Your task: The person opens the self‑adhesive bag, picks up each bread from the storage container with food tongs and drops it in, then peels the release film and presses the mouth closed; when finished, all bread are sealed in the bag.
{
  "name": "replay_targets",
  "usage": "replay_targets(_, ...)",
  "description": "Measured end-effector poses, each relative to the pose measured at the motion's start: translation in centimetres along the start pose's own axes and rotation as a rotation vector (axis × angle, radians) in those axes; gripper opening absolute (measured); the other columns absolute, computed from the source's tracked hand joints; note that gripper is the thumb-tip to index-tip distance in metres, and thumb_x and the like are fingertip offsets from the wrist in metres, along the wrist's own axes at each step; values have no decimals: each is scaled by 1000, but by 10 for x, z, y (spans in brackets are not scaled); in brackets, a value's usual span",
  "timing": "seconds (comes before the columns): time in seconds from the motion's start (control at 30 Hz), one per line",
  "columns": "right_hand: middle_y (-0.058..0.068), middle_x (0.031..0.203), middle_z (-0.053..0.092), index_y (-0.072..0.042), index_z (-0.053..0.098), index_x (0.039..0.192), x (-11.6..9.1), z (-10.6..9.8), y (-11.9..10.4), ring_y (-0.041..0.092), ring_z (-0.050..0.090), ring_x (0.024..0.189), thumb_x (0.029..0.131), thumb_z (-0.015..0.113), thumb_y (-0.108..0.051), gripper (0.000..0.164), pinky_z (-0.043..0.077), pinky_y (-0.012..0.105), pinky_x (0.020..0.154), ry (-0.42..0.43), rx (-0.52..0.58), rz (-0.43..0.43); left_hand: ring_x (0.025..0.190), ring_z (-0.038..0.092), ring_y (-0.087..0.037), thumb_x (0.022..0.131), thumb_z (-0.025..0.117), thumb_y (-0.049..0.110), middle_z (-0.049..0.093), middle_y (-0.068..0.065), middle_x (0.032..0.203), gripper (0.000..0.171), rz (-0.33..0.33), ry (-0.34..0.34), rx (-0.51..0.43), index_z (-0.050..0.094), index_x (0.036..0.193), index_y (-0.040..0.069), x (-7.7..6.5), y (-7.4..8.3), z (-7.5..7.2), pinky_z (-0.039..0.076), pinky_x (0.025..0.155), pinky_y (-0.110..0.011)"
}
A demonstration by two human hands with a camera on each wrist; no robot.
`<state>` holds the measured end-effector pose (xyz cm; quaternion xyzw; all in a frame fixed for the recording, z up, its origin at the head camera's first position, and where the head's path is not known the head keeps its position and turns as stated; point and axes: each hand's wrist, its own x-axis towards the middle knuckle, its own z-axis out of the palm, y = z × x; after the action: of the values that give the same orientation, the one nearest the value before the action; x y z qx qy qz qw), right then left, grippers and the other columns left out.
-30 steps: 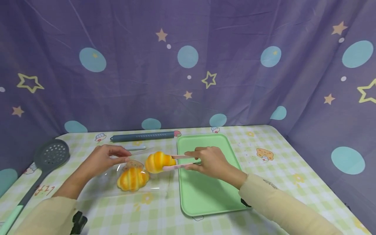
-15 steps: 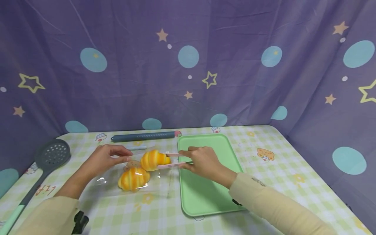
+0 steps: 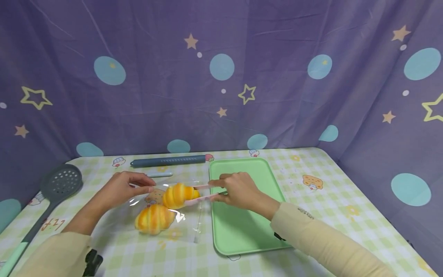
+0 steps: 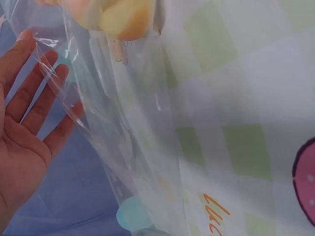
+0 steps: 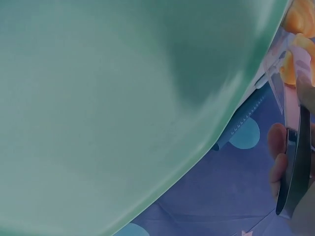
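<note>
My left hand (image 3: pixel 125 188) pinches the upper edge of a clear plastic bag (image 3: pixel 188 229), its other fingers spread loosely behind the film in the left wrist view. Toward the lower left of the bag lies a croissant-shaped bread (image 3: pixel 154 219), seen through the film. A pair of pink-tipped tongs (image 5: pixel 291 110) is held in my right hand (image 3: pixel 238 192). Between the tongs' ends sits a second croissant-shaped bread (image 3: pixel 177 195), at the bag and touching or overlapping the first. Whether it rests on the bag's bottom, I cannot tell.
A green tray (image 3: pixel 249 231) lies right of the bag, under my right hand. Behind are a dark blue rod-like handle (image 3: pixel 169 161) and a pale utensil handle (image 3: pixel 160 174). A slotted skimmer (image 3: pixel 62 184) lies at the left edge. A purple curtain (image 3: pixel 221 127) hangs behind the table.
My right hand has moved left with the tongs, carrying the second bread from near the tray into the bag area, then slightly lower. The bag and first bread shifted slightly; my left hand stays put.
</note>
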<state>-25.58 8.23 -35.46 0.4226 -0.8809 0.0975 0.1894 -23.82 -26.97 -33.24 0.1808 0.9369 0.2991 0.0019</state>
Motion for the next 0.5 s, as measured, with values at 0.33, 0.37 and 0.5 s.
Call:
replay_targets(0.33, -2, 75, 65, -18, 78, 119, 7, 9, -8, 6, 41, 46, 82, 83, -45, 46, 20, 19, 41, 12, 20, 90, 96, 70, -25, 94, 76, 21, 77, -1, 99, 20, 3, 10, 6, 79, 108, 8, 1, 0, 2, 57, 84, -49)
replay_targets(0.37, -2, 76, 66, -19, 78, 119, 8, 9, -10, 7, 43, 47, 82, 83, -46, 46, 21, 19, 41, 13, 8, 95, 96, 70, -25, 94, 76, 21, 77, -1, 99, 20, 5, 14, 8, 79, 109, 8, 1, 0, 2, 57, 83, -49)
replay_targets(0.5, -4, 77, 64, -21, 77, 120, 13, 12, -14, 9, 46, 47, 82, 84, -46, 46, 23, 20, 40, 16, -52, 98, 96, 71, -25, 94, 75, 22, 77, -2, 99, 21, 8, 34, 22, 79, 109, 8, 1, 0, 2, 57, 83, -50)
